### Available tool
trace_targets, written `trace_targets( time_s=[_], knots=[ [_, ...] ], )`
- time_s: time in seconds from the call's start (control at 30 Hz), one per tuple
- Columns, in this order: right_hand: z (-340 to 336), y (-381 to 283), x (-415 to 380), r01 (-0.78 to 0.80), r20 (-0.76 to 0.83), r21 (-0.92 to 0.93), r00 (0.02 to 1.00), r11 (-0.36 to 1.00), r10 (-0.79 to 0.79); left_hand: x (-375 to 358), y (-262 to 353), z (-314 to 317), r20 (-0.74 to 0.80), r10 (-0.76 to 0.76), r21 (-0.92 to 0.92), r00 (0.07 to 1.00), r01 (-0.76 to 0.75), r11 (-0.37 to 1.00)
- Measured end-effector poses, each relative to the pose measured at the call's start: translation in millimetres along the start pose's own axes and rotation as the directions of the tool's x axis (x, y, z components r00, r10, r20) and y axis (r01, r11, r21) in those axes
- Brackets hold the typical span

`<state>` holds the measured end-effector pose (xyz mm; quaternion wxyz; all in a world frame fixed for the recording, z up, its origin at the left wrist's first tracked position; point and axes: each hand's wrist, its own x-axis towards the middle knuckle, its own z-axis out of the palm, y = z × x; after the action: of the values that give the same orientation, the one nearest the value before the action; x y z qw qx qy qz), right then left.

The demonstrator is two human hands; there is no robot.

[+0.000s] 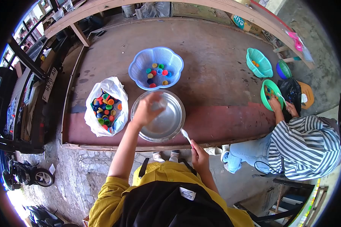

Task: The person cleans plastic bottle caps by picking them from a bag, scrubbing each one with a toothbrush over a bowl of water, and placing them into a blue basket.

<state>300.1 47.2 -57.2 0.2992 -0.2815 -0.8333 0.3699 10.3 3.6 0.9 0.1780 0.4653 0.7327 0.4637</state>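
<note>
My left hand [149,108] is over a round metal basin [161,126] that holds what looks like water. Its fingers are smeared by motion, so whether anything is in them cannot be made out. At the table's front edge, my right hand [199,156] grips a toothbrush [187,137], its white bristle end close to the basin's rim. To the left of the basin stands a white plastic bag [120,85] full of colourful bottle caps [107,107]. Behind the basin is a blue scalloped plastic basket [138,72] with several caps spread over its bottom.
On the right, a person in a striped top [305,147] works with a brush over a green bowl [264,102] of caps. A turquoise basket [267,70] with orange caps sits beyond it. A wooden beam [102,7] crosses the table's far side.
</note>
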Motion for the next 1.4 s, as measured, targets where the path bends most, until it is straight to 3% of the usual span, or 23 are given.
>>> trace_targets(
  time_s=[0.1,0.3,0.37,0.43,0.53,0.63,0.9,1.1,1.27,1.4],
  knots=[
    [-1,-4,2,0.002,0.026,0.003,1.000,1.000,-0.002,-20,-62,28,0.115,-0.043,0.096,0.992,0.032,0.995],
    [13,-10,26,0.070,-0.032,0.036,0.997,0.997,-0.069,-45,-32,33,-0.062,-0.059,-0.111,0.996,0.052,0.992],
    [18,-19,37,0.086,0.122,0.043,0.988,0.995,-0.091,-46,-32,34,-0.100,-0.081,-0.192,0.992,0.060,0.979],
    [21,-32,45,0.122,0.292,-0.079,0.952,0.989,-0.094,-52,-31,38,-0.118,-0.109,-0.298,0.987,0.070,0.952],
    [39,-12,61,0.229,0.182,0.048,0.955,0.972,-0.234,-57,-36,41,-0.187,-0.114,-0.399,0.976,0.031,0.917],
    [43,-17,61,0.210,0.245,-0.029,0.949,0.977,-0.196,-61,-48,43,-0.222,-0.134,-0.445,0.966,0.022,0.895],
    [33,-24,67,0.261,0.249,0.020,0.934,0.965,-0.258,-65,-49,46,-0.233,-0.152,-0.494,0.960,0.017,0.869],
    [39,-9,75,0.240,0.273,-0.045,0.937,0.970,-0.220,-63,-60,49,-0.215,-0.131,-0.379,0.968,0.041,0.925],
    [42,-10,74,0.250,0.289,-0.012,0.928,0.968,-0.236,-64,-60,49,-0.228,-0.141,-0.424,0.963,0.032,0.905],
    [42,17,86,0.155,0.224,-0.071,0.965,0.985,-0.136,-65,-58,51,-0.210,-0.177,-0.496,0.962,0.051,0.867]
  ],
)
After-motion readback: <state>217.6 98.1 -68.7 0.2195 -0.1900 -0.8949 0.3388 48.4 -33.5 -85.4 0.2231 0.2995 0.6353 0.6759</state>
